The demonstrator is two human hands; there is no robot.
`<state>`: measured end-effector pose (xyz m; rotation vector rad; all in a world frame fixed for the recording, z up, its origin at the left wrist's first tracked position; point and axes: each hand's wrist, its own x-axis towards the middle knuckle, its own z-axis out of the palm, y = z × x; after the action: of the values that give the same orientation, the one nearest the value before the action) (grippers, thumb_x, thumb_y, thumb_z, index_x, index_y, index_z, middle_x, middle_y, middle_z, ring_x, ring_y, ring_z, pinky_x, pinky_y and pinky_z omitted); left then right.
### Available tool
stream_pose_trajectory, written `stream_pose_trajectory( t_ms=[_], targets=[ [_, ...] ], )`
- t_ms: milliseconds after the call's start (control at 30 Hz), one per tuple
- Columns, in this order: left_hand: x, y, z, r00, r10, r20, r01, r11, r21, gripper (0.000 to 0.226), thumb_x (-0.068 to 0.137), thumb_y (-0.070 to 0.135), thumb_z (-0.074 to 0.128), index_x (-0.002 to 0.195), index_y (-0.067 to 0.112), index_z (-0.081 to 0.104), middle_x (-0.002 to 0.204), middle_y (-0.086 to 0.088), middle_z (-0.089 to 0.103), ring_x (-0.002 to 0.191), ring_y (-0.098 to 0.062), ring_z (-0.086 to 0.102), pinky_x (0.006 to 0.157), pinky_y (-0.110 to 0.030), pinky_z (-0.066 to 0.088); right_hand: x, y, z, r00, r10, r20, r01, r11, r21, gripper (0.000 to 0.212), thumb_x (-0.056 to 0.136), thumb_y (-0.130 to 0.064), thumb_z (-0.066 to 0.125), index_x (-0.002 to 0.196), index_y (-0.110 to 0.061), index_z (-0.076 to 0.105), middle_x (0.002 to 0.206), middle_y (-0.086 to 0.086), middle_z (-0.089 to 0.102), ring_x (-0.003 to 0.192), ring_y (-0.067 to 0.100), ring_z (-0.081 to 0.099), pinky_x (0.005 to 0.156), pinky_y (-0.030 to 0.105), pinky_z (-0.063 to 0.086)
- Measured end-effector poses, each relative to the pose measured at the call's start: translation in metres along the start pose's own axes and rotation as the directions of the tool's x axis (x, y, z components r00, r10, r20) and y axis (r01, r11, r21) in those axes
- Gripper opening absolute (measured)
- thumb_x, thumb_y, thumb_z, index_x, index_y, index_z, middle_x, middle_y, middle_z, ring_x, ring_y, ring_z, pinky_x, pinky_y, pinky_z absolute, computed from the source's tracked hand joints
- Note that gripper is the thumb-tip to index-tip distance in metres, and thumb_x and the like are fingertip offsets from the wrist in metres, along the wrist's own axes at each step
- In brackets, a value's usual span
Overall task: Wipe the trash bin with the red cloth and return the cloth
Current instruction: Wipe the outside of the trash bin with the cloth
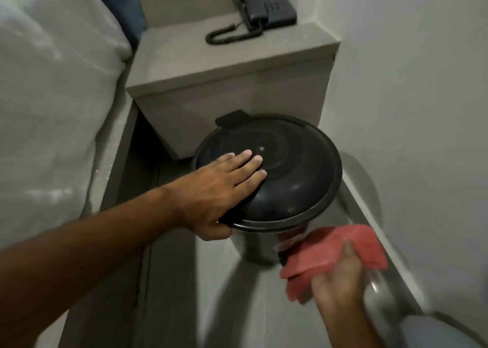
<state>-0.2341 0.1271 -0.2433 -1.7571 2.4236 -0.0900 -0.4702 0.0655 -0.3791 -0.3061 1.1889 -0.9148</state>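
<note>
Head view: bin (pixel 266 244) on the floor between bed (pixel 52 83) and wall, before the counter (pixel 224 65) bearing a phone (pixel 266 9). Left hand (pixel 219 186) spread flat on the black lid (pixel 295 173). Right hand (pixel 338 281) clutches the red cloth (pixel 340 250) against the bin's lower side; blurred.

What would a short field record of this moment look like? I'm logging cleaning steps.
bin: black lid closed, bin on floor by nightstand
left hand: flat on lid, thumb at rim
right hand: holds red cloth beside the bin's side
nightstand top: phone
left of scene: bed
</note>
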Motion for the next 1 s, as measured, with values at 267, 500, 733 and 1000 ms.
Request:
stream_pose_trajectory(
  t_ms=[267, 500, 733, 1000],
  targets=[
    [0.074, -0.025, -0.055, 0.9, -0.431, -0.073, 0.341, 0.798, -0.497, 0.086, 0.063, 0.052, 0.055, 0.135, 0.006, 0.053, 0.129, -0.015, 0.065, 0.115, -0.031, 0.062, 0.097, -0.041, 0.049, -0.01, -0.027, 0.038, 0.977, -0.211, 0.03, 0.213, 0.965, -0.151, 0.062, 0.097, -0.057, 0.054, 0.141, -0.013, 0.056, 0.129, 0.014, 0.068, 0.114, 0.039, 0.066, 0.102, 0.061, 0.052],
    [0.127, -0.059, -0.046, 0.809, -0.587, -0.034, 0.504, 0.723, -0.471, 0.086, 0.067, 0.06, 0.056, 0.142, 0.017, 0.05, 0.129, -0.01, 0.066, 0.117, -0.025, 0.061, 0.102, -0.031, 0.045, 0.016, 0.001, 0.05, 0.729, -0.622, 0.287, 0.674, 0.575, -0.464, 0.06, 0.088, -0.04, 0.077, 0.139, -0.032, 0.046, 0.133, 0.008, 0.063, 0.12, 0.035, 0.062, 0.102, 0.063, 0.051],
    [0.165, -0.052, -0.053, 0.824, -0.567, -0.014, 0.49, 0.724, -0.486, 0.078, 0.074, 0.079, 0.055, 0.122, 0.018, 0.066, 0.112, -0.004, 0.072, 0.101, -0.02, 0.066, 0.093, -0.04, 0.053, 0.051, -0.04, 0.146, 0.415, -0.791, 0.45, 0.753, 0.022, -0.657, 0.086, 0.093, -0.062, 0.043, 0.155, -0.003, 0.033, 0.156, 0.029, 0.042, 0.142, 0.049, 0.041, 0.114, 0.067, 0.032],
    [0.162, -0.062, -0.047, 0.795, -0.606, 0.0, 0.457, 0.6, -0.656, 0.068, 0.076, 0.069, 0.063, 0.121, 0.019, 0.067, 0.121, -0.003, 0.071, 0.108, -0.017, 0.065, 0.094, -0.033, 0.052, 0.1, -0.011, 0.057, -0.055, -0.315, 0.947, 0.646, -0.735, -0.207, 0.104, 0.081, -0.061, 0.06, 0.164, -0.019, 0.012, 0.171, 0.022, 0.008, 0.153, 0.053, 0.011, 0.117, 0.074, 0.015]
  ],
)
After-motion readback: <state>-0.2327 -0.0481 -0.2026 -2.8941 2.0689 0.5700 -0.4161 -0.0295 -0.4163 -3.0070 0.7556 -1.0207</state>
